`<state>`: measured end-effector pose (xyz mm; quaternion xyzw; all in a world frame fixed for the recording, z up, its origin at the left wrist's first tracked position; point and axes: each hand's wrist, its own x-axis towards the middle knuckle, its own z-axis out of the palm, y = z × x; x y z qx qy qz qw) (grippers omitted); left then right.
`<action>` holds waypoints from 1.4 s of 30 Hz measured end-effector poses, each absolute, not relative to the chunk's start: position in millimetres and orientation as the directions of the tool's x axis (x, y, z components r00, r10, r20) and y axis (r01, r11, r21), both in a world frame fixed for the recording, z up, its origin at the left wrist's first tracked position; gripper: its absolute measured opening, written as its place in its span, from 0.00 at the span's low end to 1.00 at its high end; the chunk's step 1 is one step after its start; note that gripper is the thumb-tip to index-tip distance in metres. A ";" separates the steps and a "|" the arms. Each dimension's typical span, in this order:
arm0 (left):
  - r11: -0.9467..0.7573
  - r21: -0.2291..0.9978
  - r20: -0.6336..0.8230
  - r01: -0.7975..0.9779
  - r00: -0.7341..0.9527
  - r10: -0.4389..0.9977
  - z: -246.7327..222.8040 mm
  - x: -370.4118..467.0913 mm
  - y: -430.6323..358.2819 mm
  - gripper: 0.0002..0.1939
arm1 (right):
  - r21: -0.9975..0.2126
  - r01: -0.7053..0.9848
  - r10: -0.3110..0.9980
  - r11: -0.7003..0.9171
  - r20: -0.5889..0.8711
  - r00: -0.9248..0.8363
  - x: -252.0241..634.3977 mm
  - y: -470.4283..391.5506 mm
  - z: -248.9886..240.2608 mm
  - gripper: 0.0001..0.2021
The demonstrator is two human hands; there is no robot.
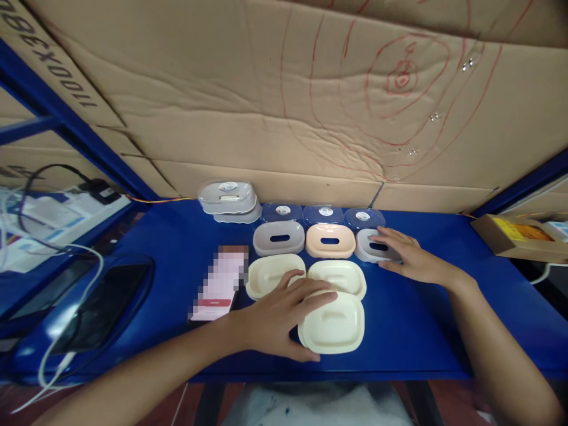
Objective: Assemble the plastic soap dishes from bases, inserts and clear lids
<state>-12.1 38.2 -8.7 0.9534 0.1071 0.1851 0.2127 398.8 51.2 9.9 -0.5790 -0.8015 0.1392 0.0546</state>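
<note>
My left hand [284,313] has its fingers spread over the left side of a cream oval dish [337,324] near the table's front edge. Two more cream dishes lie behind it, one at the left [266,278] and one at the right [344,277]. My right hand [410,257] rests with parted fingers on the right side of a grey oval tray with a slot [366,251]. Left of that tray sit a peach slotted tray [331,244] and another grey one [278,239].
Clear lids with round stickers [326,218] line up behind the trays, beside stacked grey boxes [228,198]. A lit phone [222,281] lies left of the dishes, a dark phone [106,307] and cables farther left. A cardboard box [515,236] stands at the right.
</note>
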 end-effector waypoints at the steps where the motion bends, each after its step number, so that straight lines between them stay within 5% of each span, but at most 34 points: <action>1: -0.888 0.442 0.306 0.128 0.909 0.284 -8.4 -11.9 38.4 0.55 | -0.286 0.912 0.942 0.294 -0.076 -0.327 396.9 52.3 9.1 0.33; 8: -0.884 0.442 0.304 0.152 0.902 0.307 -10.6 -11.1 40.3 0.55 | -0.319 0.893 0.944 0.316 0.013 -0.330 378.5 46.6 19.5 0.35; 12: -0.847 0.488 0.322 0.208 0.860 0.397 -12.3 -12.7 41.5 0.60 | -0.408 0.771 0.870 0.490 0.173 -0.462 346.4 23.7 43.5 0.33; 16: -0.819 0.513 0.371 0.257 0.793 0.482 -12.1 -14.3 41.5 0.63 | -0.480 0.593 0.728 0.646 0.155 -0.668 301.9 -4.1 51.4 0.53; 21: -0.833 0.513 0.412 0.206 0.792 0.450 -9.7 -12.5 40.0 0.60 | -0.432 0.537 0.659 0.725 0.206 -0.724 269.6 -17.4 41.3 0.39; 25: -0.858 0.451 0.311 0.247 0.857 0.410 -5.9 -12.1 42.0 0.58 | -0.437 0.609 0.731 0.662 0.196 -0.654 295.8 -18.4 55.4 0.32; 32: -0.912 0.245 0.236 0.330 0.892 0.386 -11.8 -14.2 51.1 0.40 | -0.395 0.845 0.921 0.360 0.007 -0.389 390.3 -12.9 67.0 0.28; 42: -0.921 0.193 0.170 0.338 0.913 0.371 -11.2 -12.6 51.2 0.23 | -0.394 0.861 0.886 0.321 -0.197 -0.420 382.6 -7.2 44.2 0.20</action>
